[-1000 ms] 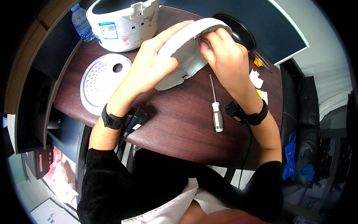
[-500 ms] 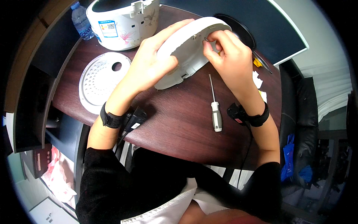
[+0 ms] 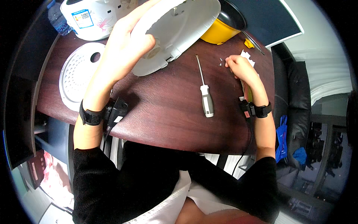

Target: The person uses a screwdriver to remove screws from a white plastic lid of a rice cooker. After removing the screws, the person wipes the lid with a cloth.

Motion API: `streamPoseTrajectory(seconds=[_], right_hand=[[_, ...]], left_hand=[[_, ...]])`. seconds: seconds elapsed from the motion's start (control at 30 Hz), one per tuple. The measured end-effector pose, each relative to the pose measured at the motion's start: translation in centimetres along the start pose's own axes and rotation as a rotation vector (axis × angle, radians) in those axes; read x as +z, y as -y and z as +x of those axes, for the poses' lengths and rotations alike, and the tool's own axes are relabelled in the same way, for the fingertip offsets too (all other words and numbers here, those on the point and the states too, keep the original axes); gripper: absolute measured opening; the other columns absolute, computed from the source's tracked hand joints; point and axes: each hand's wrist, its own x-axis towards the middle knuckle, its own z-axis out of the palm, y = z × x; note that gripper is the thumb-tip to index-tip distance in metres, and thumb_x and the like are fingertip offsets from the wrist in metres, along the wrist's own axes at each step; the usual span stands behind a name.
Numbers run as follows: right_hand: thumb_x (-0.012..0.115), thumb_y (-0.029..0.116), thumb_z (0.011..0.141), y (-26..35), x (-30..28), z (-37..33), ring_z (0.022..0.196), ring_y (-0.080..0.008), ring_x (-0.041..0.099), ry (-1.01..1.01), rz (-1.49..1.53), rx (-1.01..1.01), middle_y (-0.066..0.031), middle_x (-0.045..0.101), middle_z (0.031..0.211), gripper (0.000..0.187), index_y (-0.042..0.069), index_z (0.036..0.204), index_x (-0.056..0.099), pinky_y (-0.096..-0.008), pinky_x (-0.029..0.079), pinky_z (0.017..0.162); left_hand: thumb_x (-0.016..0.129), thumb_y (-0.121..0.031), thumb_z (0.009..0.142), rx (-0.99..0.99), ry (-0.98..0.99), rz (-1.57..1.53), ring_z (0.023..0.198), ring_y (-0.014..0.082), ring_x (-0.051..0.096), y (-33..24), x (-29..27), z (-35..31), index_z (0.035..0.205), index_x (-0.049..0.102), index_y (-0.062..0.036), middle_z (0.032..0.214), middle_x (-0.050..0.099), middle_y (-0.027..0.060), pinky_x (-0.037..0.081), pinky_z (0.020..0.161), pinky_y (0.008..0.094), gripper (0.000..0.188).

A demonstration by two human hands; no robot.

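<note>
My left hand (image 3: pixel 123 50) grips a curved white plastic lid shell (image 3: pixel 186 31) by its left rim, thumb on the inside, holding it tilted above the table. My right hand (image 3: pixel 240 68) is down at the right of the table, fingers curled together. Whatever lies between its fingertips is too small to make out. Just left of those fingertips lie a few tiny metal screws (image 3: pixel 220 64). A grey-and-white screwdriver (image 3: pixel 207 102) rests between my hands, its tip pointing away from me.
At the far left stand a white flowered rice cooker body (image 3: pixel 99 20) and a water bottle (image 3: pixel 58 18). A white perforated disc (image 3: pixel 74 76) lies left. Behind the shell is a yellow pot (image 3: pixel 218 33); a dark monitor (image 3: pixel 270 22) stands behind. White scraps (image 3: pixel 247 56) lie beside my right hand.
My right hand has left the inside of the shell and moved right, down to the table by the screws. My left hand and the shell have shifted left in view, uncovering the yellow pot.
</note>
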Motion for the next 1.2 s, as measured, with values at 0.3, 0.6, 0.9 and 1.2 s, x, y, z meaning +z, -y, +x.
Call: streamPoseTrajectory(seconds=[0.3, 0.6, 0.9, 1.2], right_hand=[[0.051, 0.033, 0.089, -0.7, 0.5, 0.4, 0.045, -0.0194, 0.054, 0.104, 0.044, 0.171, -0.0111, 0.056, 0.055, 0.038, -0.001, 0.076, 0.062, -0.0338, 0.044, 0.048], [0.057, 0.037, 0.086, 1.9, 0.9, -2.5, 0.056, -0.0324, 0.059, -0.015, -0.053, -0.135, -0.0200, 0.057, 0.060, 0.042, -0.001, 0.068, 0.061, -0.0385, 0.046, 0.054], [0.064, 0.050, 0.076, 6.8, 4.1, -9.7, 0.053, -0.0329, 0.058, 0.187, -0.171, -0.099, -0.0165, 0.056, 0.056, 0.049, 0.002, 0.069, 0.057, -0.0387, 0.044, 0.051], [0.047, 0.019, 0.088, 7.9, 1.4, -10.4, 0.050, -0.0098, 0.048, 0.351, 0.871, 0.001, -0.0040, 0.054, 0.072, 0.023, 0.000, 0.099, 0.054, -0.0236, 0.038, 0.047]], left_hand=[[0.050, -0.020, 0.067, -0.110, -0.040, 0.018, 0.102, 0.0208, 0.049, -1.0, 0.3, -0.5, 0.130, 0.045, -0.0027, 0.115, 0.054, 0.0119, 0.038, 0.087, 0.0297, 0.066], [0.051, -0.021, 0.070, -0.177, -0.050, 0.076, 0.101, 0.0206, 0.047, -3.2, 0.7, -0.6, 0.130, 0.045, -0.0036, 0.112, 0.054, 0.0115, 0.038, 0.087, 0.0300, 0.063], [0.049, -0.016, 0.070, -0.057, 0.045, -0.139, 0.107, 0.0189, 0.050, -2.7, 0.3, 0.1, 0.130, 0.045, -0.0015, 0.119, 0.054, 0.0123, 0.039, 0.093, 0.0295, 0.062], [0.046, -0.011, 0.068, -0.027, 0.056, -0.089, 0.106, 0.0165, 0.053, -3.4, 0.2, 0.4, 0.131, 0.045, -0.0048, 0.121, 0.055, 0.0110, 0.042, 0.091, 0.0287, 0.063]])
